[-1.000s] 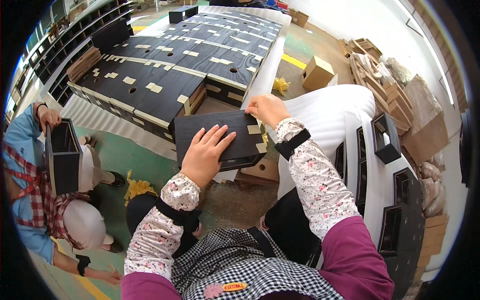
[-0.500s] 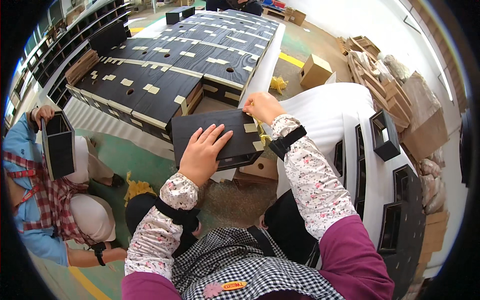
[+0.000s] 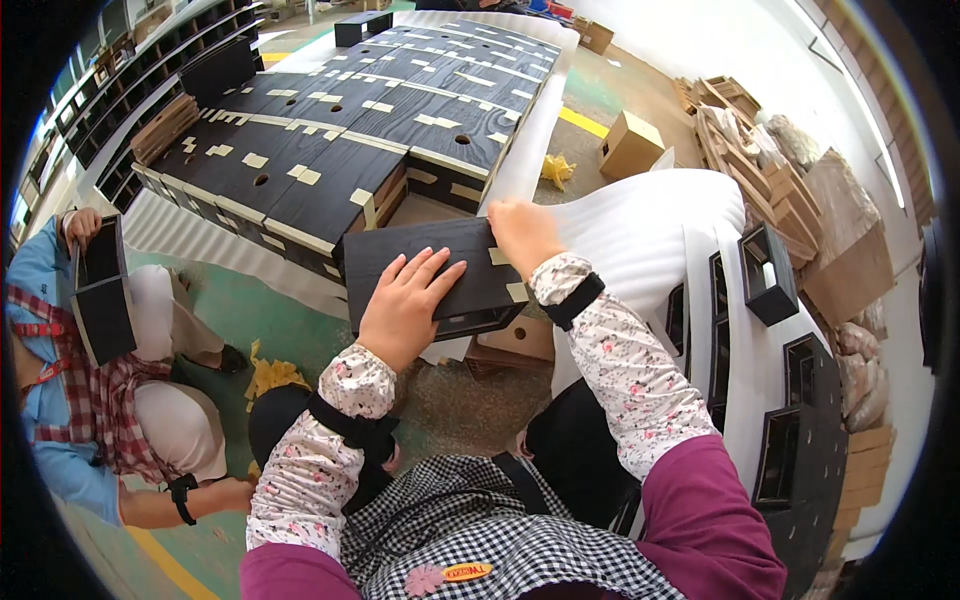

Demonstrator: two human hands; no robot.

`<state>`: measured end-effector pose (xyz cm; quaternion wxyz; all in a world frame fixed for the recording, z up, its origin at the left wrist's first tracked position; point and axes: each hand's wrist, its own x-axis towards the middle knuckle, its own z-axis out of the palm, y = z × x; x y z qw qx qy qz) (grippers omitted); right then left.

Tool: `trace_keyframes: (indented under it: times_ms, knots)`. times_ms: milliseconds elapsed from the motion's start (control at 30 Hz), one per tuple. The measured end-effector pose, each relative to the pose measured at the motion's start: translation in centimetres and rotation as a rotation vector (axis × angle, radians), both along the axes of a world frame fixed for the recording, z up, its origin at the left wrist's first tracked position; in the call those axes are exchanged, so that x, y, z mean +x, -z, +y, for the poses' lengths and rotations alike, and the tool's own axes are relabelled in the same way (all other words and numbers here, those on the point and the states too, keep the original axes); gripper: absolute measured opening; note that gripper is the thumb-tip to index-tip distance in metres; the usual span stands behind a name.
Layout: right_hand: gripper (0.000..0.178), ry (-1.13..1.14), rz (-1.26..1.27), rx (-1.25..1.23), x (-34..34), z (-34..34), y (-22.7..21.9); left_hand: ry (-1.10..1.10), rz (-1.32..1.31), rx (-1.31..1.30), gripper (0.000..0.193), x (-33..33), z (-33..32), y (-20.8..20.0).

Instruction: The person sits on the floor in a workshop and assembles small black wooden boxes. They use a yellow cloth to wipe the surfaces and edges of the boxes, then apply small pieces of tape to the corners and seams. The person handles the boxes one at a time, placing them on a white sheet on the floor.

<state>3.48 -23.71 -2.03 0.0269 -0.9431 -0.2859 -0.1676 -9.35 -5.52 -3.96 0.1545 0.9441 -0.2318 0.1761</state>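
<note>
A black wooden box (image 3: 480, 287) sits in front of me, its top face up and its near side open. My left hand (image 3: 408, 312) lies flat on that top, fingers spread. At the box's far right corner my right hand (image 3: 524, 236) is closed; what its fingers hold, if anything, is hidden. Two pale tape patches, one of them partly under the right hand, mark the box's right edge, with a tape piece (image 3: 517, 292) at the near corner. Just beyond stands a large block of black panels (image 3: 330, 165) dotted with tape pieces and round holes.
At left a co-worker in a blue top holds a black box (image 3: 103, 300). Crumpled yellow tape (image 3: 272, 378) lies on the floor. White foam sheeting (image 3: 650, 205) and small black boxes (image 3: 768, 272) are at right. Cardboard (image 3: 515, 340) lies below my box.
My right hand has turned and shifted slightly toward me; the yellow tape strip hanging below it no longer shows. My left hand stays put. The co-worker's box has moved down and left.
</note>
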Motion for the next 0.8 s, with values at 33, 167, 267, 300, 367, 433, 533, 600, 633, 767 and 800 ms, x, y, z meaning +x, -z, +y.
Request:
trace_keyframes:
  times_ms: [33, 167, 267, 300, 367, 433, 533, 600, 633, 767, 800]
  knots:
    - [0.011, -0.004, -0.043, -0.012, -0.2, 0.2, 0.3, 0.004, -0.001, -0.006, 0.073, 0.0, 0.0, 0.0]
    - [0.01, -0.041, 0.008, 0.048, 1.0, -0.8, 0.4, 0.005, -0.004, -0.01, 0.073, 0.1, 0.1, 0.1]
    - [0.013, 0.01, 0.119, 0.203, 2.8, -2.4, 1.0, -0.01, 0.003, -0.022, 0.072, 0.1, 0.3, 0.4]
    - [0.014, 0.08, 0.103, 0.253, 3.4, -3.5, 1.6, 0.0, 0.007, -0.034, 0.072, 0.1, 0.1, 0.3]
    - [0.015, 0.217, 0.118, 0.352, 4.1, -5.6, 2.4, 0.009, 0.019, -0.053, 0.072, -0.1, -0.1, 0.0]
    - [0.015, 0.305, 0.218, 0.395, 3.6, -7.4, 1.9, 0.009, 0.015, -0.047, 0.071, 0.0, -0.1, 0.1]
    - [0.019, 0.052, 0.302, 0.588, 1.5, -6.7, 1.9, -0.01, 0.018, -0.042, 0.071, 0.0, 0.1, 0.2]
    - [0.019, 0.013, 0.511, 0.754, -0.4, -4.9, 1.2, -0.015, 0.02, -0.042, 0.07, 0.1, 0.1, 0.2]
    - [0.019, -0.007, 0.616, 0.843, -1.2, -4.2, 1.0, -0.014, 0.02, -0.038, 0.07, 0.1, 0.1, 0.2]
    - [0.016, -0.002, 0.28, 0.655, -2.4, -2.6, 0.9, -0.004, 0.016, -0.042, 0.071, 0.0, 0.2, 0.2]
    - [0.016, 0.011, 0.308, 0.686, -2.2, -2.8, 0.9, 0.003, 0.019, -0.042, 0.071, 0.1, 0.2, 0.2]
